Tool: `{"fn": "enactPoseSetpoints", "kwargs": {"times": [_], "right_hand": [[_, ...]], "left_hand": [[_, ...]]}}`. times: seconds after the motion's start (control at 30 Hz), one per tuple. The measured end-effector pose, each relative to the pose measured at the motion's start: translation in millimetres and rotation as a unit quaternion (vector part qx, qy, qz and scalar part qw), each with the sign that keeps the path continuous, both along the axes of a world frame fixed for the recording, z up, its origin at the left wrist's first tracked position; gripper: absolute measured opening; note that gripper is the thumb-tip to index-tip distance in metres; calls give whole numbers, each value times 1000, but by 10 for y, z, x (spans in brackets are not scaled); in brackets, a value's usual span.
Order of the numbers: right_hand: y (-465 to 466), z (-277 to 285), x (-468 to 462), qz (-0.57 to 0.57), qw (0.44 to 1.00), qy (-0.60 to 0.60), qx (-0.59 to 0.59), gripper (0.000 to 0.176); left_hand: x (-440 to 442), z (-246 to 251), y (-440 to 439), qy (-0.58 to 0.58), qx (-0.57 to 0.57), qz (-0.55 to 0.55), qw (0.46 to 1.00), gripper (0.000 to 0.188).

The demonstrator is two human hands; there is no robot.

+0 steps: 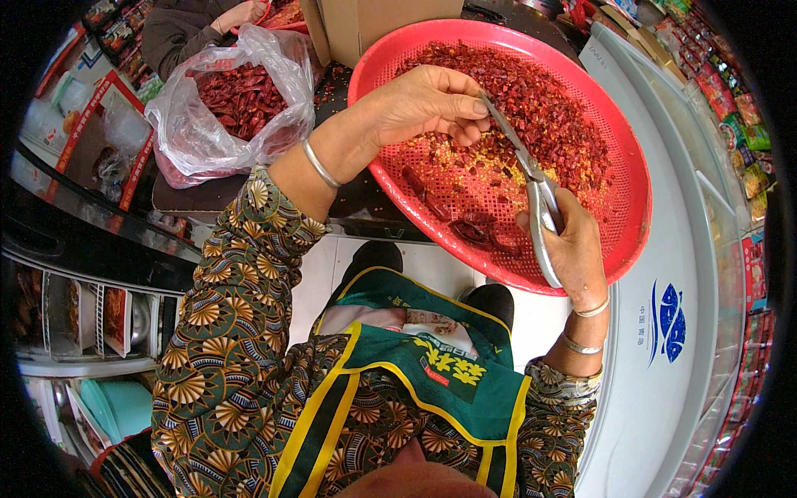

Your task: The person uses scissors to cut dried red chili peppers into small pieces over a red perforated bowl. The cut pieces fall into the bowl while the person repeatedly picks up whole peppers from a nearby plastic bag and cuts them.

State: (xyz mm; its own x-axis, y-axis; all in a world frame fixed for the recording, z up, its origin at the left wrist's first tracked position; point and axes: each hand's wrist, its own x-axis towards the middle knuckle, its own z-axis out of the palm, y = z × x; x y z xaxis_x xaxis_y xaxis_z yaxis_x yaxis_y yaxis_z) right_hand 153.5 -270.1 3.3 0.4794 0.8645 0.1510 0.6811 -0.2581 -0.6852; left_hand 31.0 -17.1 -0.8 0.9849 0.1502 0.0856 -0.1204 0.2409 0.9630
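Note:
My right hand (571,255) grips a pair of metal kitchen scissors (537,180) by the handles, blades pointing up and left. My left hand (439,106) is above the basket with thumb and fingers drawn together beside the blade tips. Whether a piece of chili sits between those fingers is hidden. Below both hands lies a round red plastic basket (389,177) with a perforated bottom. Cut dried red chili pieces (548,106) cover its far and right side, with yellow seeds (461,163) among them. Several whole dried chilies (476,230) rest along its near edge.
Left of the basket, a clear plastic bag (177,118) stands open, full of whole dried chilies (246,96). A cardboard box (386,25) is behind. Another person's hand (246,14) is at upper left. A white chest freezer (660,249) borders the right side.

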Motion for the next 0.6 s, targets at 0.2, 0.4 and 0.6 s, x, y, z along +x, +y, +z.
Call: {"fn": "enactPoseSetpoints", "kwargs": {"times": [0.2, 0.4, 0.6], "right_hand": [[-10, -36, 34, 10, 1000, -10, 3, 30], [-6, -54, 60, 26, 1000, -16, -9, 23], [-1, -70, 79, 31, 999, 9, -16, 21]], "left_hand": [[-2, 8, -12, 2, 16, 11, 1000, 16], [-1, -1, -8, 6, 17, 17, 1000, 15], [2, 4, 0, 28, 54, 36, 998, 15]]}}
